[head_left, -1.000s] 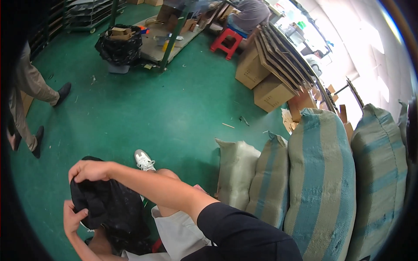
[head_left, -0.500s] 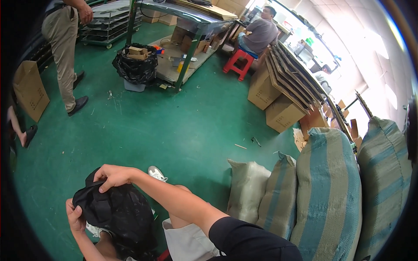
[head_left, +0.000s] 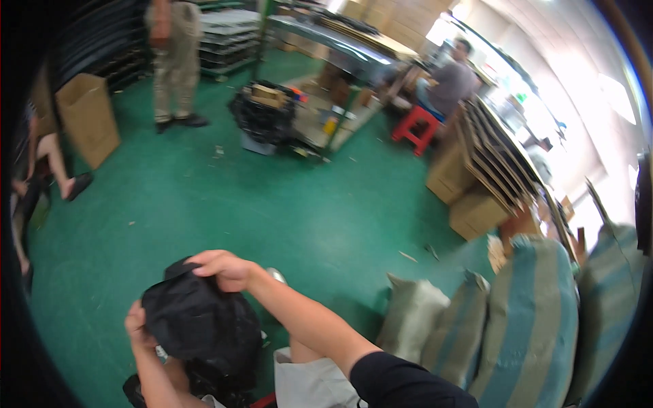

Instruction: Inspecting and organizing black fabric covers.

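Observation:
A limp black fabric item (head_left: pixel 187 309), its exact kind unclear, is stretched between my hands above my lap at the lower left. My right hand (head_left: pixel 228 270) pinches its far upper edge, thumb over the cloth. At its left edge, my left hand (head_left: pixel 136 325) closes on the fabric; part of those fingers is hidden behind it. Below hangs or lies more dark, shiny material (head_left: pixel 221 374), largely covered by the cloth and my arms. The scene is smeared by motion.
Striped woven sacks (head_left: pixel 524 313) stand close on my right, with cartons (head_left: pixel 479 212) beyond. A black-lined bin (head_left: pixel 265 119) stands by a workbench (head_left: pixel 333 41). One person (head_left: pixel 175 64) stands at far left, another (head_left: pixel 452 85) sits on a red stool (head_left: pixel 415 129); a third person's leg (head_left: pixel 58 163) shows at left.
My view has swung left, shifting the room rightward in the picture. The cloth's top now lies smoother and broader between my hands. Both hands keep hold of it.

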Available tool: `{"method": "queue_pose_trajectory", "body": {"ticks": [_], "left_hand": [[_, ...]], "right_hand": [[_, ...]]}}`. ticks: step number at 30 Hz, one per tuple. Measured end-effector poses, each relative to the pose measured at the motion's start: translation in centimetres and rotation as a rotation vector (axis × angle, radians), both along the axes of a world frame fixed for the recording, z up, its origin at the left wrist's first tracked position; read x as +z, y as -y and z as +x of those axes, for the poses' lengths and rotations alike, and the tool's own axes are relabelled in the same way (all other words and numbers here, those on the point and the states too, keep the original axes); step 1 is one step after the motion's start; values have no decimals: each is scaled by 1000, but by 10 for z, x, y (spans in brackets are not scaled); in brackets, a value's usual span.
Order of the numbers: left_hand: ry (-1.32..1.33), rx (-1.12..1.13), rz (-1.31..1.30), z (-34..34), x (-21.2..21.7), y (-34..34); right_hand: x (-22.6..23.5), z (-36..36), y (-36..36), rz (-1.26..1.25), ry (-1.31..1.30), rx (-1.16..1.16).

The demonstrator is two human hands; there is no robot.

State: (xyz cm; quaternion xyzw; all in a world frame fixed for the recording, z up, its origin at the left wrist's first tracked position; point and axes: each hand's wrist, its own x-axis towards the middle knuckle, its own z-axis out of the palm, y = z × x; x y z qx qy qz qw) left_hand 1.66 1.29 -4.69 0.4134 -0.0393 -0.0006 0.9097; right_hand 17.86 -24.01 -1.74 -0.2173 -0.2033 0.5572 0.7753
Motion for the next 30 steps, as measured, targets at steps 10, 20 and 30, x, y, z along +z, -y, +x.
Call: {"method": "queue_pose_trajectory", "body": {"ticks": [10, 20, 30], "left_hand": [[-137, 46, -570, 24, 4, 27], [67, 17, -561, 32, 7, 22], [-270, 102, -465, 23, 30, 15]], "right_hand": [[-3, -1, 18, 81, -46, 100], [-30, 26, 48, 299, -16, 240], [-93, 27, 72, 435, -94, -117]]}}
